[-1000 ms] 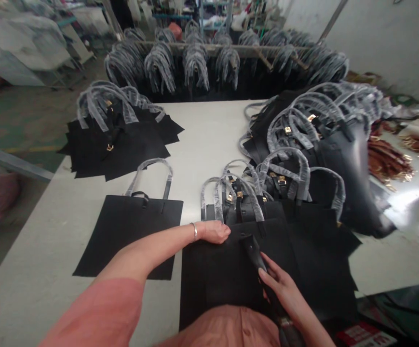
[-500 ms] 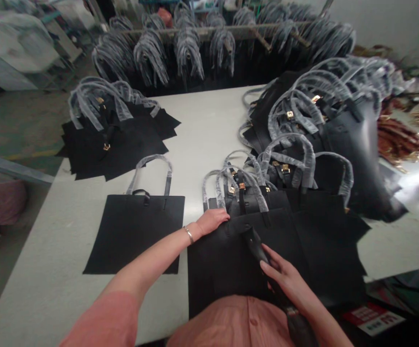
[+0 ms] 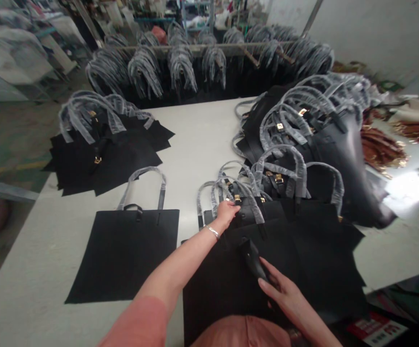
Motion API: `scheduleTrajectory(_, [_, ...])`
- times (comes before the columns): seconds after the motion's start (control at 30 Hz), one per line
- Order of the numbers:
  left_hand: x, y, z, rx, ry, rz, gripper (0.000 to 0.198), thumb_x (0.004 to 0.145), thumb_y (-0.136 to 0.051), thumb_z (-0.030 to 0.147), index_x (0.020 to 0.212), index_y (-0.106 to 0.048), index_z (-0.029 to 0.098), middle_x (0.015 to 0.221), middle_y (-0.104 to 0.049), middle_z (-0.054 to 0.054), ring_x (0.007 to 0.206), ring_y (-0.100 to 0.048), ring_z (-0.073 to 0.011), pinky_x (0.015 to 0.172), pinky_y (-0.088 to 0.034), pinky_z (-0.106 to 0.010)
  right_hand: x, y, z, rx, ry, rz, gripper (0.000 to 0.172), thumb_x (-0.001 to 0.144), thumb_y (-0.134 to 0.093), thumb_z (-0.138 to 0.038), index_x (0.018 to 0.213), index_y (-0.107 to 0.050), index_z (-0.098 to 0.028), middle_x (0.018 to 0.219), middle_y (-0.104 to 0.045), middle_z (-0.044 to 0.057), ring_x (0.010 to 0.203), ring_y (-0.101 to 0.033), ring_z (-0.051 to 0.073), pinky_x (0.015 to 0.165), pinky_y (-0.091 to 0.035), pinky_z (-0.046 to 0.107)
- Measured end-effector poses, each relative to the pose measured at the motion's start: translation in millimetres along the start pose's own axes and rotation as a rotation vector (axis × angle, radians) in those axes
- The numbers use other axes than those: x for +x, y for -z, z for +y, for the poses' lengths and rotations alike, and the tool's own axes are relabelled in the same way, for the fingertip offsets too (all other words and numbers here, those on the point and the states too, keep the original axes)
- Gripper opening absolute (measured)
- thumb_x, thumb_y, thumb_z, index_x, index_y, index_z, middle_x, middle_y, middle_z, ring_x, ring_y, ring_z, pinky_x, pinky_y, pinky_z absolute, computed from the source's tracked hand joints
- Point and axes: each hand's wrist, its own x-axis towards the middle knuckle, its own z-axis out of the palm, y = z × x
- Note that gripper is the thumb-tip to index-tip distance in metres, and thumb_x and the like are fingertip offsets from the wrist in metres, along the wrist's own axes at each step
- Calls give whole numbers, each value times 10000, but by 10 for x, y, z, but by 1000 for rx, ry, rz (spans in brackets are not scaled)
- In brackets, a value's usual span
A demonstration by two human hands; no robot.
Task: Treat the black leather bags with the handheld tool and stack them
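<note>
Black leather-like bag: lies on the near side of the tabletop, right of the middle, overlapped with other bags towards the far and right sides.
Left hand: over the far edge of the bag, grip drawn together just below a gold clasp; I cannot tell whether the strap is pinched in it.
Right hand: grip clamped around a black handheld tool, its wide end pointing far, above the bag's front.
Body feel: likely light and fairly stiff, as the panels lie flat with straight edges; it should bend rather than break.
Surface: smooth, probably easy to scuff, and apt to slide against its neighbours.
Wrapped handle: clear film looks slippery and could twist under the fingers.
Best hold: the firm top edge, or both handles low near their bases, lifted evenly.
Lone bag: flat on the left, apart from the stack.
</note>
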Motion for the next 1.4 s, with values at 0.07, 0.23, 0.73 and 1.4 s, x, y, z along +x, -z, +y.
scheduleTrajectory(0.07, [-40,-37,57,-108,42,-43,224,843,-612,206,1033,-638,91,768,-654,-61,636,-596,-130,576,-468,-234,-40,53,-78,22,12,7,824,736,-693,-526,1437,-398,-208,926,-673,31,562,-528,124,491,-474,259])
scheduleTrajectory(0.23, [-352,33,184,-281,2,-188,296,782,-661,192,1062,-668,97,790,-669,-52,639,-575,-110,589,-457,-219,-177,228,-448,110,82,88,957,673,-726,-579,1458,-365,-167,737,-614,-9,545,-498,126,496,-427,255])
scheduleTrajectory(0.73, [-908,53,316,-193,-341,-417,204,816,-529,168,838,-731,147,660,-572,19,652,-493,-131,653,-374,-246,-367,323,-621,138,118,43,906,704,-715,-567,1440,-384,-157,698,-607,-16,497,-531,118,461,-412,247])
scheduleTrajectory(1.4, [-1775,-385,-386,-717,128,-155,503,699,-642,609,595,-553,125,653,-649,-100,620,-661,-204,612,-521,-319,-606,446,-55,70,102,62,981,693,-716,-583,1466,-300,-146,701,-608,-24,497,-540,132,440,-429,253])
